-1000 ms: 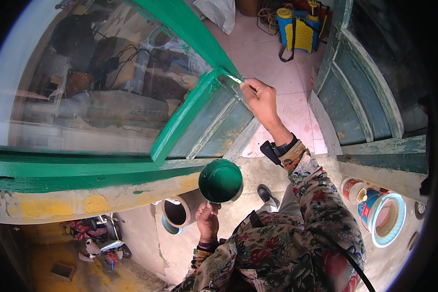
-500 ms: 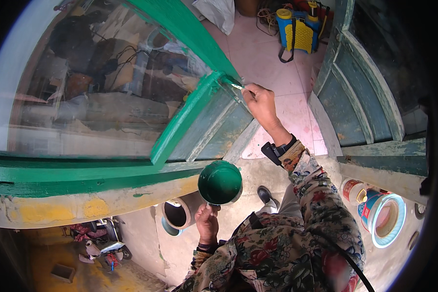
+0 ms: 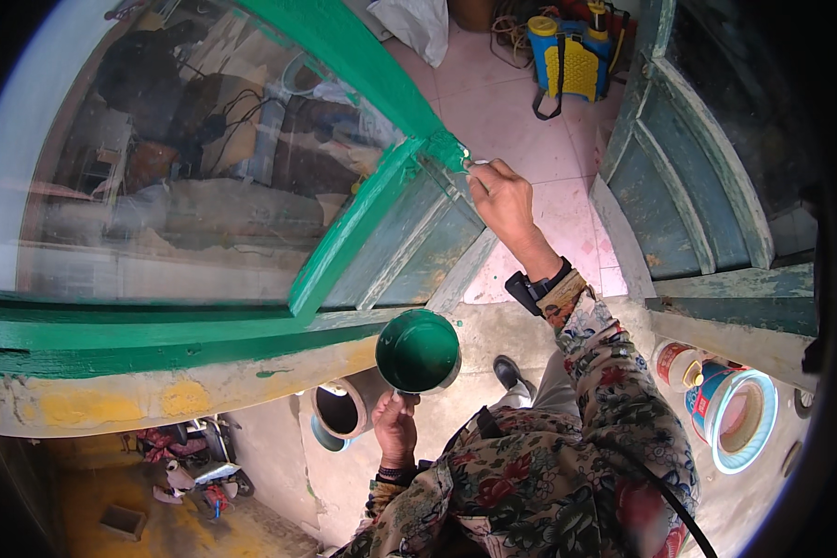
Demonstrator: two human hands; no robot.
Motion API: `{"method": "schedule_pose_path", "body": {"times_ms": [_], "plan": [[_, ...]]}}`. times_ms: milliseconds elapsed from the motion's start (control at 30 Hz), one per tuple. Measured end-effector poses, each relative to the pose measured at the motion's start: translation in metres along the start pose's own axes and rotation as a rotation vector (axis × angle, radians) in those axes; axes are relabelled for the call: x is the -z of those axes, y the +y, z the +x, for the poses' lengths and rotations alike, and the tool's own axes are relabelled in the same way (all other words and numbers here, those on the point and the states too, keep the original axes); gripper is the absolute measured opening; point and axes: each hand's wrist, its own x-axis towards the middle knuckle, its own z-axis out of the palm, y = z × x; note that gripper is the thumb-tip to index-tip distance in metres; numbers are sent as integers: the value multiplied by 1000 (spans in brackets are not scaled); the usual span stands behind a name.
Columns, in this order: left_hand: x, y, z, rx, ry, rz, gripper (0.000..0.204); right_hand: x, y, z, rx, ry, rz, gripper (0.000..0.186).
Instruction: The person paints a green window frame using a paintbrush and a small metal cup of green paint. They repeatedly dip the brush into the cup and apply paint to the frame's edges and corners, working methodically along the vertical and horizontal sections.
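Near the middle, my left hand [image 3: 396,432] grips a round pot [image 3: 418,352] by its near side; green paint coats the inside. Further up, my right hand [image 3: 502,205] is closed on a small paintbrush [image 3: 466,160], mostly hidden by the fingers and the paint. Its tip touches the edge of a wooden door [image 3: 421,119], at the corner below the glass pane. Wet green paint covers the upper stile and the crossbar there. Below that, the door's lower panel [image 3: 395,244] is still a worn grey-blue.
Another worn grey-blue door leaf [image 3: 693,177] stands at the right. A blue and yellow backpack sprayer [image 3: 572,58] rests on pink tiles at the back. Below the pot lies a dark-mouthed round container [image 3: 337,409]. A blue-rimmed tub [image 3: 746,423] sits at right.
My right hand has shifted slightly down and right, the brush now at the door's very edge. Green now covers more of that corner. The pot has moved slightly left.
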Motion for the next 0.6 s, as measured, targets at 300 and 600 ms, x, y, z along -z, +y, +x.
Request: {"method": "schedule_pose_path", "body": {"times_ms": [300,600], "plan": [[-3,-3,2,7,5,-35,27,1,4,6,22,-55,118,14],[-7,-1,1,13,-11,-42,27,-5,12,3,-104,36,163,13]]}}
